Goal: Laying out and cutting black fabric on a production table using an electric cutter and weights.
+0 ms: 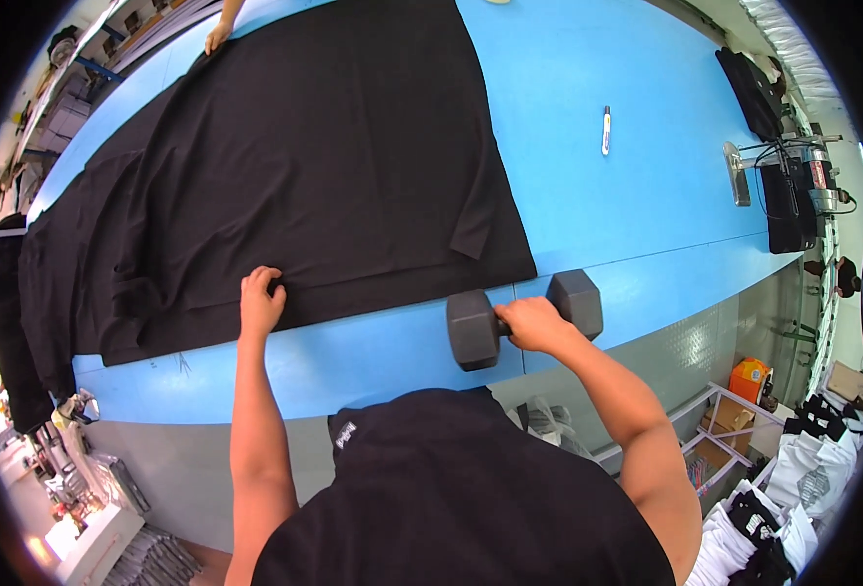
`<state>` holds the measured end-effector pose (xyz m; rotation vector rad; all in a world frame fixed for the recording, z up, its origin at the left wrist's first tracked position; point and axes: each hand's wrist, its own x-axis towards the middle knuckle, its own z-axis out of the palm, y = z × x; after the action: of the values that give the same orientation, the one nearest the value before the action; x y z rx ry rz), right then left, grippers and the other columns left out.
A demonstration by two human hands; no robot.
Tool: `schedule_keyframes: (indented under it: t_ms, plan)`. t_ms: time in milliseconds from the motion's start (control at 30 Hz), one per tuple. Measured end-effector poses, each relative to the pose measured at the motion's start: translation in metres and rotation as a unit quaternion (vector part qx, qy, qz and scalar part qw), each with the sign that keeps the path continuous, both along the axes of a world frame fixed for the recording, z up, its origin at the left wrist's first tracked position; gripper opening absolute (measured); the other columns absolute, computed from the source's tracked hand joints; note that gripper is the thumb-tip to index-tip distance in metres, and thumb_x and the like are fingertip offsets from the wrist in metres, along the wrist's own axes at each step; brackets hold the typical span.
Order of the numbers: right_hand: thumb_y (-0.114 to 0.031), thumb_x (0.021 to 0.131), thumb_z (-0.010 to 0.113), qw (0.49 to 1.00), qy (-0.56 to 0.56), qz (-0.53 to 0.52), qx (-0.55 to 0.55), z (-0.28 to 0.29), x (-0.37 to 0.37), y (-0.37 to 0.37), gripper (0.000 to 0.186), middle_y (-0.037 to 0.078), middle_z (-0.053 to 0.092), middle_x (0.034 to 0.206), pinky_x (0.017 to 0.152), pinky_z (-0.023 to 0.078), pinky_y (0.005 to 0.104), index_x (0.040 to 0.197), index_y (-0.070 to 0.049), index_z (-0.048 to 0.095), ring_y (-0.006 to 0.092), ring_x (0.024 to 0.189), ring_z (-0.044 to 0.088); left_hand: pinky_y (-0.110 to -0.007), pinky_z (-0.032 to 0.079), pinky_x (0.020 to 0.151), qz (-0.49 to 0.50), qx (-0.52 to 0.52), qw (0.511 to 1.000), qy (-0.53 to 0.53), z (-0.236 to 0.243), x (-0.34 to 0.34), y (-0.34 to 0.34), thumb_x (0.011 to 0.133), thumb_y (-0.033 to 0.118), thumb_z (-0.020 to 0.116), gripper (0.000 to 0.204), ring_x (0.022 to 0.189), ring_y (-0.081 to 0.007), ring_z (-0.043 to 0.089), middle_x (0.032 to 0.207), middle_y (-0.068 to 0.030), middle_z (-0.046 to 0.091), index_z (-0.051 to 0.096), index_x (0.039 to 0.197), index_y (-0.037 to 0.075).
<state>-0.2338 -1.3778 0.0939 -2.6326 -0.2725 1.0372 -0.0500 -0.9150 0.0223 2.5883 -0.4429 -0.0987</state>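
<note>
A large sheet of black fabric (334, 146) lies on the blue table (597, 195), with creases along its left part and a folded strip near its right edge. My left hand (261, 298) is on the fabric near its front edge, fingers curled and seeming to pinch it. My right hand (534, 322) grips the handle of a dark hexagonal dumbbell (472, 330) at the table's front, just beside the fabric's right front corner. At the far edge of the fabric, another person's hand (219, 37) touches the cloth.
A white marker (606, 130) lies right of the fabric. A cutting machine with cables (812, 176) and black bundles (749, 88) sit at the right end. Below are piled white garments (807, 464), a metal frame and an orange box (749, 379). Equipment (80, 449) stands at lower left.
</note>
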Motion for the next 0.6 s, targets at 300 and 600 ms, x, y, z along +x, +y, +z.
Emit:
schedule_keyframes:
  t_ms: [300,600]
  plan:
    - [-0.006,0.072,0.067,0.999,-0.042,0.004,-0.012,-0.022,-0.052,-0.038,0.027,0.015,0.069,0.092,0.077,0.051,0.0496,0.099,-0.004,0.062,0.0363,0.095,0.065,-0.039,0.048,0.094,-0.024,0.048,0.998,0.022,0.009,0.000,0.000,0.079,0.005,0.072,0.021,0.108,-0.0312,0.057,0.116,-0.0084,0.063,0.068,0.099,0.003]
    - [-0.041,0.085,0.077,0.823,0.039,-0.535,0.189,-0.028,0.085,-0.001,0.043,0.006,0.061,0.064,0.059,0.048,0.0325,0.082,0.000,0.065,0.0147,0.061,0.059,-0.040,0.049,0.094,-0.020,0.050,0.997,-0.064,-0.005,-0.015,0.008,0.081,0.007,0.072,0.016,0.109,-0.0302,0.058,0.117,-0.0090,0.064,0.070,0.096,0.003]
